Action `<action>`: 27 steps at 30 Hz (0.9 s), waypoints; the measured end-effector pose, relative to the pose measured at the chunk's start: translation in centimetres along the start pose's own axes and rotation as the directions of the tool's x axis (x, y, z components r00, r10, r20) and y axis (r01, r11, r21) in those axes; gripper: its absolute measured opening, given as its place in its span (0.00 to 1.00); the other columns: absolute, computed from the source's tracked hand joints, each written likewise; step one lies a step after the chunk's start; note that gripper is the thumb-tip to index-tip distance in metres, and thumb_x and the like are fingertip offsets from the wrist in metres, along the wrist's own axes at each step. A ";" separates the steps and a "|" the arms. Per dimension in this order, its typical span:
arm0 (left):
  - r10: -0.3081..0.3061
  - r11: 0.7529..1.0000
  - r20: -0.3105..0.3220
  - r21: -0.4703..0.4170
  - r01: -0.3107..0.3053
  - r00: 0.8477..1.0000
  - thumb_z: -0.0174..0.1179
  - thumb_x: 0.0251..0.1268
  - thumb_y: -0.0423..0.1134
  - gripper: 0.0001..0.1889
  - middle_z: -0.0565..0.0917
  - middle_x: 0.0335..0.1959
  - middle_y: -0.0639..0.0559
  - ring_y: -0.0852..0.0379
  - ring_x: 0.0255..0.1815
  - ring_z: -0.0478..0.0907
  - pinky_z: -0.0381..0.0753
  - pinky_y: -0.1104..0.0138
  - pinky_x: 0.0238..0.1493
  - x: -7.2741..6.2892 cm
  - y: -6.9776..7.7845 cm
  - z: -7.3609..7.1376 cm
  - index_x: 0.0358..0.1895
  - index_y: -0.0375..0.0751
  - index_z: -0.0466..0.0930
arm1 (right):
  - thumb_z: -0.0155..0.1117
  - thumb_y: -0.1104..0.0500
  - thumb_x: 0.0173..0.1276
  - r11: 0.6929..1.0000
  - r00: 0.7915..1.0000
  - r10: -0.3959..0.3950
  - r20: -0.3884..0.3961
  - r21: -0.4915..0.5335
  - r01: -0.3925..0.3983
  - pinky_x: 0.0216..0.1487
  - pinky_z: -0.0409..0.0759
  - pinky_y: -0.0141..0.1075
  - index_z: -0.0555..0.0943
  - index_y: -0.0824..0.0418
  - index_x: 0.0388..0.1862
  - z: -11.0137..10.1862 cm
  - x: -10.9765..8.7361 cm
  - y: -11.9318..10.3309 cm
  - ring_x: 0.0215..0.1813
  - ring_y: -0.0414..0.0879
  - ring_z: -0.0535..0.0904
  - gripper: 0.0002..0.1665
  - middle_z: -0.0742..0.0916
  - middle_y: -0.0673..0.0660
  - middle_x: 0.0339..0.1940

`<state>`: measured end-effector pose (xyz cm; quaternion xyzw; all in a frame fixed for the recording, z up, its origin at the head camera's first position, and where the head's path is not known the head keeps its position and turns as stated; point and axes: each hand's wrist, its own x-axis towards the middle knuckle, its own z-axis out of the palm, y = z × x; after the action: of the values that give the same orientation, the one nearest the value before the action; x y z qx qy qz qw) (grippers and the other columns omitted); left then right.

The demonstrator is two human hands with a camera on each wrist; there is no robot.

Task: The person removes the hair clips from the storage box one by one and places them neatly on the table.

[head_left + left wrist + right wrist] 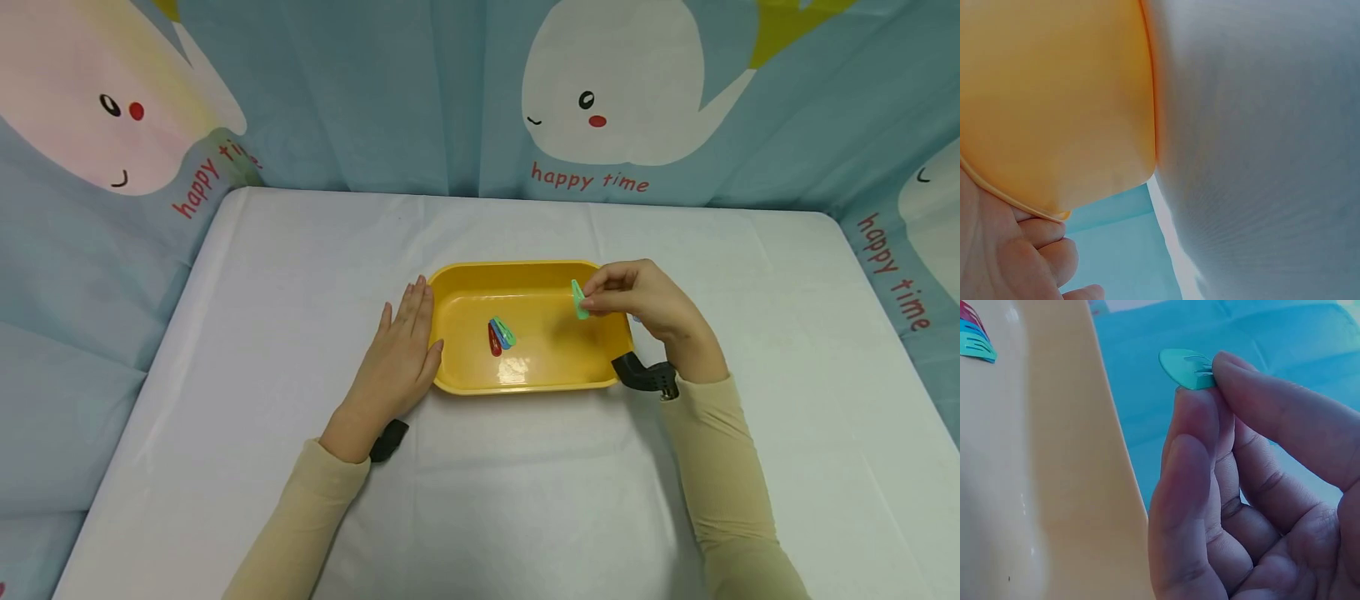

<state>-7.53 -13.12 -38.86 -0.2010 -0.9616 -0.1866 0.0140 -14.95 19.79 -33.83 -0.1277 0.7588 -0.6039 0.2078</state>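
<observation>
My right hand pinches a light green snap hair clip between thumb and fingertips, over the right end of a yellow tray. In the right wrist view the clip sticks out past the fingertips, its slotted part at the thumb. On the tray floor, left of the middle, a red hair clip, a blue one and another green one lie side by side, partly overlapping. Against the tray's left edge rests my left hand with straight fingers; the left wrist view shows its fingers at the rim.
A white cloth covers the table under the tray. Blue curtains with printed whales hang behind the table and along its sides. A black wrist camera mount on the right arm overlaps the tray's lower right corner in the head view.
</observation>
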 end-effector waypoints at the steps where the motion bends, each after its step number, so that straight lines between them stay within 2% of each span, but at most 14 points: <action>1: 0.000 1.000 0.002 0.000 0.000 1.000 0.39 0.73 0.43 0.34 0.39 0.76 0.40 0.47 0.76 0.37 0.40 0.48 0.70 0.0 0.0 0.0 0.73 0.27 0.39 | 0.65 0.70 0.60 1.000 1.000 0.002 -0.006 0.004 -0.002 0.39 0.81 0.36 0.82 0.68 0.32 -0.1 -0.1 0.1 0.31 0.49 0.81 0.02 0.84 0.54 0.25; 7: 0.003 1.000 0.003 -0.005 -0.003 1.000 0.40 0.73 0.42 0.34 0.39 0.76 0.38 0.45 0.76 0.38 0.41 0.47 0.70 0.0 0.1 0.1 0.73 0.27 0.39 | 0.64 0.71 0.60 1.000 1.000 0.000 -0.020 0.025 0.000 0.37 0.80 0.35 0.82 0.64 0.31 -0.8 -0.7 0.3 0.31 0.48 0.82 0.03 0.85 0.54 0.25; 10: 0.003 1.000 0.002 -0.003 -0.003 1.000 0.39 0.73 0.42 0.34 0.39 0.75 0.38 0.45 0.75 0.38 0.40 0.47 0.70 0.0 -0.1 0.2 0.73 0.27 0.38 | 0.64 0.70 0.61 1.000 0.999 -0.014 -0.029 0.015 0.015 0.28 0.76 0.31 0.83 0.64 0.31 -1.2 -0.8 0.3 0.29 0.47 0.80 0.03 0.85 0.54 0.24; 14: 0.000 1.000 -0.002 -0.001 0.000 1.000 0.38 0.73 0.43 0.34 0.39 0.76 0.38 0.46 0.76 0.37 0.40 0.47 0.70 0.2 -0.4 0.2 0.73 0.27 0.37 | 0.64 0.69 0.61 0.999 0.998 -0.037 -0.041 0.003 0.037 0.21 0.69 0.31 0.83 0.63 0.31 -1.9 -0.8 0.4 0.26 0.47 0.78 0.04 0.85 0.53 0.24; 19: 0.002 1.000 -0.004 -0.011 -0.002 1.000 0.38 0.73 0.43 0.34 0.38 0.76 0.39 0.47 0.76 0.36 0.40 0.47 0.70 0.2 -0.4 0.2 0.73 0.28 0.38 | 0.63 0.70 0.61 0.999 0.998 -0.031 -0.060 0.014 0.032 0.22 0.72 0.32 0.83 0.62 0.31 -2.6 -0.9 0.6 0.24 0.45 0.76 0.05 0.85 0.53 0.23; 27: 0.002 1.000 0.014 -0.021 -0.001 1.000 0.38 0.73 0.43 0.34 0.37 0.76 0.40 0.47 0.76 0.35 0.38 0.48 0.71 0.3 -0.3 0.2 0.73 0.28 0.37 | 0.62 0.72 0.62 0.996 0.997 -0.028 -0.073 0.087 0.034 0.23 0.74 0.32 0.83 0.65 0.31 -3.3 -1.3 1.0 0.22 0.45 0.77 0.04 0.86 0.55 0.23</action>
<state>-7.95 -13.18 -39.16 -0.2032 -0.9595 -0.1952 0.0054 -15.30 23.47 -33.97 -0.1084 0.7363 -0.6442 0.1766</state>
